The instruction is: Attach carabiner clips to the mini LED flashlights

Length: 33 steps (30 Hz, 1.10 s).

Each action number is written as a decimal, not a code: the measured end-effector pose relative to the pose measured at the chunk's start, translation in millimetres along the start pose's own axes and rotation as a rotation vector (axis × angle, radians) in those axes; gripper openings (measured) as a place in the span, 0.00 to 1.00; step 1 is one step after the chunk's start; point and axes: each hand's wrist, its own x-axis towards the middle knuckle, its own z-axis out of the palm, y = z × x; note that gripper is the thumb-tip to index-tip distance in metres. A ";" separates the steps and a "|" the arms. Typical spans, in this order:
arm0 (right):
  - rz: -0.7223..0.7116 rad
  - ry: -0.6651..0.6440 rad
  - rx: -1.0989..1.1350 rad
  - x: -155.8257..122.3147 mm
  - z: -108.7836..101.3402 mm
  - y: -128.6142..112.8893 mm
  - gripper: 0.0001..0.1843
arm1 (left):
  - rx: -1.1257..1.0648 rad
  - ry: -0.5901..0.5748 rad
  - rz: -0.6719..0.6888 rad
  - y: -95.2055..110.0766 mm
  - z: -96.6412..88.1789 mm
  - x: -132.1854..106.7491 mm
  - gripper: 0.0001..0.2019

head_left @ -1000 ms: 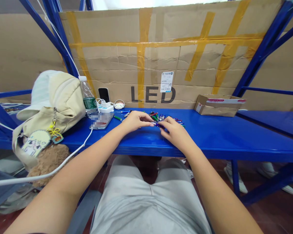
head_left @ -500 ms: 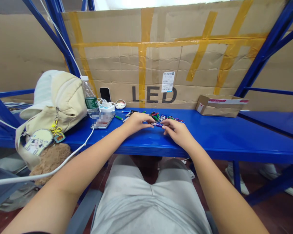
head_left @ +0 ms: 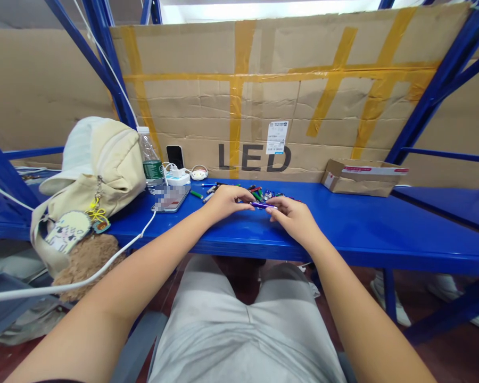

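Observation:
A purple pen [head_left: 260,205] lies level between my two hands, a little above the front part of the blue table [head_left: 239,234]. My left hand [head_left: 232,200] pinches its left end between thumb and fingers. At the other end, the fingertips of my right hand [head_left: 289,214] close on the pen. Behind the hands is a loose pile of pen parts [head_left: 268,194] in red, green, purple and black, partly hidden by my fingers. Just left of my left hand lie a green pen barrel [head_left: 196,194] and several silver and dark pieces.
Left stand a cream backpack [head_left: 115,154], a water bottle [head_left: 153,165], a phone [head_left: 171,199] on a white cable, a dark phone [head_left: 174,156] and a white power strip [head_left: 178,177]. An open cardboard box [head_left: 361,183] sits back right, before a taped cardboard sheet [head_left: 183,117].
The view has shifted slightly, so everything sits a little lower and further right. Both hands still hold the purple pen, with only small finger movement.

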 end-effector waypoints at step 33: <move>0.003 -0.077 -0.078 -1.5 -1.8 -9.7 0.17 | -0.060 -0.010 -0.037 2.3 4.9 -0.6 0.13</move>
